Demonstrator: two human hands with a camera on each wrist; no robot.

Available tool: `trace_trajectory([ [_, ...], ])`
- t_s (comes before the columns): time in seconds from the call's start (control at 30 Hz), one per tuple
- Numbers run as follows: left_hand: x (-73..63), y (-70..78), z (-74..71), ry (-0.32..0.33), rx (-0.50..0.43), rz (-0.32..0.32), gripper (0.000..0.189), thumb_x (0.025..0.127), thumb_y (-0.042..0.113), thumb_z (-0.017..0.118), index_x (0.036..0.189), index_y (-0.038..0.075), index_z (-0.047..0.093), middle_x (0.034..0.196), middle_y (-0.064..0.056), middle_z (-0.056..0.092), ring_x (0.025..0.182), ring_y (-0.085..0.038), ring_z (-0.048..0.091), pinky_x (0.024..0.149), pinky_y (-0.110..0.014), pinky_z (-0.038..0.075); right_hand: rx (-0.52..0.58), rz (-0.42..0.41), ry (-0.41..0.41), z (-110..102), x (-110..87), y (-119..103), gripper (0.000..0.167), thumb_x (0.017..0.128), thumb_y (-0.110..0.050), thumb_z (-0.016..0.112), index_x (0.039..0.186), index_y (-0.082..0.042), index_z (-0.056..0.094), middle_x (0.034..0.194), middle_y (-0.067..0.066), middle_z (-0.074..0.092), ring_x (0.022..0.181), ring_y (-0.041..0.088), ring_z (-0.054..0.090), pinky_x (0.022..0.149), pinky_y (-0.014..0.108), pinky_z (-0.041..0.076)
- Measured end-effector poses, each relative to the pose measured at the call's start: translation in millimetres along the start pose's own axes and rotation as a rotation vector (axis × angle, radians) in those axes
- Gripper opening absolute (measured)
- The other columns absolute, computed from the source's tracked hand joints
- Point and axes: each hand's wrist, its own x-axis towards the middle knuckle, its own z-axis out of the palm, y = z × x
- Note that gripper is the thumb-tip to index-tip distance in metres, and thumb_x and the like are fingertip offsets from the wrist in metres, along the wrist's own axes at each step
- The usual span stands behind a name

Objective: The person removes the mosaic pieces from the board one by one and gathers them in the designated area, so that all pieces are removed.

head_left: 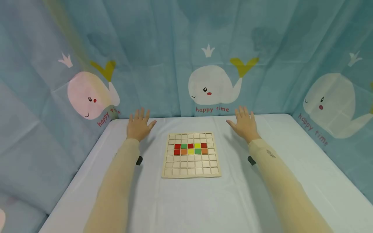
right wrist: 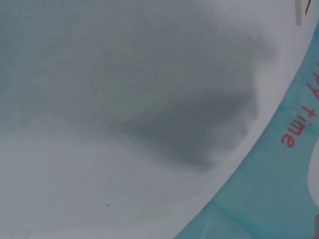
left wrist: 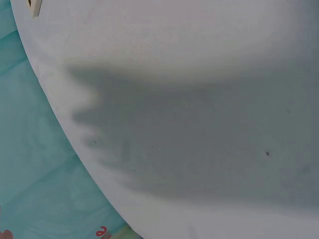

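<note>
A square wooden grid board (head_left: 191,163) lies on the white table between the two arms. Two adjoining rows near its middle hold coloured square tiles (head_left: 190,151) in red, green, yellow and orange. My left hand (head_left: 138,127), fingers spread and straight, is held beyond the board's left side and has nothing in it. On the other side my right hand (head_left: 244,126) is likewise spread, palm down and bare. Both wrist views show hand shadows on the cloth, and a corner of the board (left wrist: 36,7) peeks in at the top left of the left wrist view.
White cloth covers the table (head_left: 189,204). Blue curtains (head_left: 157,87) printed with white whales and "happy time" lettering rise at the back and along both sides. Small dark devices (head_left: 139,160) show at the underside of both forearms, which wear pale sleeves.
</note>
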Motion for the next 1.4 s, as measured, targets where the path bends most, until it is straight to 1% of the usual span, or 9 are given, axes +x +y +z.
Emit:
trace_trajectory([
  [0.13,1.0,2.7,1.2,-0.019,-0.027,-0.004,0.073,0.103,0.053,0.038,0.159,0.01,0.02,0.165,-0.021,0.016,0.152,-0.043,0.016,0.12,-0.062,0.013,-0.02,-0.007,-0.024,-0.3,-0.6,1.8,0.081,0.103,-0.056,0.035,0.157,0.003,0.018,0.164,0.026,0.009,0.153,0.042,0.003,0.121,0.062,0.003],
  [0.33,4.4,6.1,-0.7,-0.023,-0.068,0.015,0.07,0.105,0.05,0.037,0.159,0.009,0.02,0.164,-0.022,0.016,0.151,-0.044,0.016,0.119,-0.063,0.015,-0.018,-0.011,-0.01,0.1,0.2,3.8,0.079,0.103,-0.054,0.037,0.156,0.003,0.019,0.164,0.026,0.01,0.153,0.042,0.005,0.121,0.062,0.002],
  [0.57,1.1,9.3,-5.5,-0.02,-0.038,0.039,0.067,0.106,0.048,0.035,0.159,0.01,0.023,0.164,-0.02,0.02,0.15,-0.044,0.02,0.118,-0.064,0.016,-0.035,-0.037,-0.05,-0.4,-5.2,-0.2,0.082,0.104,-0.053,0.036,0.157,0.004,0.013,0.165,0.025,0.008,0.154,0.04,0.005,0.121,0.061,0.004],
  [0.67,-0.3,11.2,-5.5,-0.019,-0.049,0.057,0.067,0.106,0.049,0.035,0.159,0.009,0.023,0.164,-0.02,0.019,0.15,-0.044,0.019,0.119,-0.064,0.015,-0.057,-0.041,-0.043,-1.9,-7.2,-0.8,0.08,0.103,-0.052,0.037,0.157,0.004,0.016,0.165,0.024,0.011,0.154,0.04,0.008,0.122,0.059,0.007],
  [0.77,-0.9,12.3,-5.9,-0.011,-0.036,0.065,0.066,0.106,0.048,0.033,0.159,0.01,0.023,0.165,-0.019,0.018,0.151,-0.043,0.019,0.119,-0.063,0.016,-0.079,-0.061,-0.033,-2.7,-7.5,-1.2,0.079,0.104,-0.052,0.037,0.156,0.004,0.019,0.164,0.024,0.014,0.153,0.04,0.01,0.122,0.058,0.009],
  [0.93,-2.1,14.6,-10.5,-0.001,-0.028,0.083,0.064,0.107,0.046,0.032,0.158,0.01,0.024,0.165,-0.019,0.018,0.151,-0.042,0.02,0.118,-0.064,0.018,-0.119,-0.1,-0.035,-4.8,-9.0,-0.3,0.078,0.104,-0.053,0.036,0.157,0.003,0.018,0.165,0.023,0.014,0.153,0.04,0.011,0.122,0.058,0.009],
  [1.07,-6.0,15.5,-13.9,-0.011,-0.016,0.091,0.065,0.106,0.047,0.033,0.159,0.01,0.022,0.165,-0.018,0.017,0.151,-0.042,0.018,0.119,-0.064,0.016,-0.11,-0.113,-0.037,-6.1,-13.1,-3.4,0.078,0.104,-0.052,0.036,0.157,0.002,0.018,0.165,0.023,0.013,0.153,0.04,0.011,0.122,0.058,0.009],
  [1.2,-8.5,16.5,-12.8,-0.025,0.0,0.102,0.067,0.106,0.049,0.032,0.159,0.01,0.02,0.166,-0.017,0.016,0.152,-0.041,0.016,0.119,-0.062,0.016,-0.09,-0.117,-0.044,-6.6,-18.9,-8.0,0.077,0.104,-0.051,0.037,0.156,0.003,0.019,0.165,0.023,0.012,0.153,0.04,0.011,0.122,0.058,0.009],
  [1.4,-10.8,19.2,-14.5,-0.011,-0.03,0.128,0.067,0.106,0.05,0.034,0.159,0.012,0.021,0.165,-0.016,0.019,0.152,-0.041,0.018,0.119,-0.062,0.017,-0.088,-0.153,-0.04,-6.4,-20.6,-15.4,0.078,0.104,-0.052,0.038,0.156,0.004,0.02,0.165,0.023,0.013,0.153,0.04,0.013,0.122,0.058,0.01],
])
